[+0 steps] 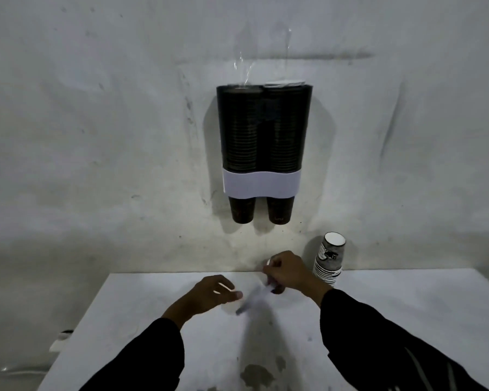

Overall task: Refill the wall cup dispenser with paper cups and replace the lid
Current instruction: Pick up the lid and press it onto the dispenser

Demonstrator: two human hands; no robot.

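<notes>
The wall cup dispenser (pixel 263 182) has two dark tubes packed with dark cups and a white band low down. One cup bottom pokes out under each tube. A pale flat piece (pixel 284 83) lies on the right tube's top, and clear film (pixel 247 70) sticks up above the left one. A stack of printed paper cups (pixel 329 259) stands on the white table (pixel 407 300) by the wall. My right hand (pixel 287 273) pinches the upper end of a pale, motion-blurred lid (pixel 251 299). My left hand (pixel 213 292) is loosely curled just left of it; contact is unclear.
The table's left edge runs diagonally toward me, with a small white object (pixel 61 338) beyond it on the floor side. Dark stains (pixel 257 375) mark the tabletop near me. The wall behind is rough and scuffed.
</notes>
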